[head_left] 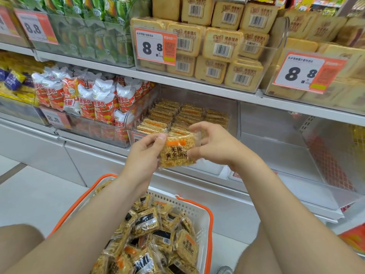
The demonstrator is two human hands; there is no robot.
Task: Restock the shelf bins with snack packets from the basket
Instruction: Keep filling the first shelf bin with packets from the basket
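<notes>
You hold one snack packet [178, 154] between both hands, out in front of the shelving. Your left hand [144, 155] pinches its left edge, with the thumb on the front beside the orange stripe and the other fingers curled behind. Your right hand [215, 147] pinches the right edge, its fingers curled over the top corner. The packet faces you, slightly tilted, with dark print on clear wrap over golden crisp squares.

Just behind the grip, a clear bin [234, 115] stands on the lower shelf [94, 135], and rows of matching packets [177, 115] lie inside it. To the right of the grip sits a second clear bin [276, 139], with a red crisscross pattern showing at its far right side. To the left of the grip, another bin holds red-and-white bags [88, 99], piled high.

Above the grip, the upper shelf [197, 85] carries stacked tan square packs [221, 48] with barcodes. Orange-edged price tags [156, 46] reading 8.8 are clipped to the bin fronts.

Below the grip, between your forearms, a white basket [205, 224] with an orange rim rests on the pale floor [29, 194]. It is heaped with loose packets [150, 234] of the same snack. The white base panel [94, 163] of the shelving runs behind the basket.
</notes>
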